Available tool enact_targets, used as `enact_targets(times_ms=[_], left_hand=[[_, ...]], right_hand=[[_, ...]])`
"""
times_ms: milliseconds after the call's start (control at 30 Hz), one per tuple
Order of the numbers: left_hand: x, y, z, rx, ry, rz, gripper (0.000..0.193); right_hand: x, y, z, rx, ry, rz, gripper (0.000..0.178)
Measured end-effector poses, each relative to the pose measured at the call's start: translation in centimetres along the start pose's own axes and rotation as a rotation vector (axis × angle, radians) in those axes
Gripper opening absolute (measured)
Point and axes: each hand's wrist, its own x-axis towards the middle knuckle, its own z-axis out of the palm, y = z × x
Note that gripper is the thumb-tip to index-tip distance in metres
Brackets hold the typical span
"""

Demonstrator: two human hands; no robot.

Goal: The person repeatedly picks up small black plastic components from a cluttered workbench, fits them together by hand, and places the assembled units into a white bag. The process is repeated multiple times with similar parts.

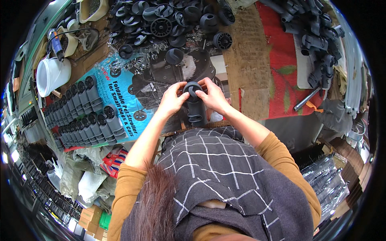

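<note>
At the near edge of the table, a round dark plastic caster piece [192,86] is between my two hands. My left hand [173,99] grips its left side, with the thumb pressed on its face. From the right, my right hand [213,96] closes on the same piece, its thumb also on the face. Directly below it is a dark grey tubular plastic leg fitting [196,113], upright toward my apron. The round piece sits at the fitting's far end; whether the two are locked together is hidden by my fingers.
A heap of round black caster pieces [161,14] and loose metal pins [150,56] lies ahead. Grey leg fittings with wheels [82,100] stand in rows at left, near a white bucket [52,76] and a blue electric screwdriver [57,46]. More grey fittings [315,42] pile up at right.
</note>
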Motion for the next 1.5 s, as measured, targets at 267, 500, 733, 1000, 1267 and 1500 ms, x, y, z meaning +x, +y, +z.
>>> enact_targets(times_ms=[267,500,733,1000,1267,1500], left_hand=[[2.4,0.9,-1.3,0.239,-0.188,0.031,0.057],[1.0,2.4,-0.1,0.097,0.215,0.022,0.060],[-1.2,7.2,-0.1,-0.313,0.275,0.468,0.074],[-2.8,10.8,-0.1,-0.728,0.110,0.096,0.069],[-2.5,11.7,1.2,-0.740,0.209,0.280,0.050],[-2.3,11.4,3.4,-0.655,0.112,0.317,0.044]], right_hand=[[0.6,-0.1,0.1,-0.102,0.031,0.034,0.038],[-1.3,-2.0,-0.4,-0.203,0.146,-0.129,0.061],[-6.3,-6.1,-0.9,0.380,-0.066,-0.071,0.057],[-7.7,-7.8,-2.1,0.376,-0.067,-0.232,0.057],[-7.6,-8.2,-2.7,0.261,0.091,-0.306,0.055],[-4.2,-8.7,-5.7,-0.302,0.512,-0.834,0.039]])
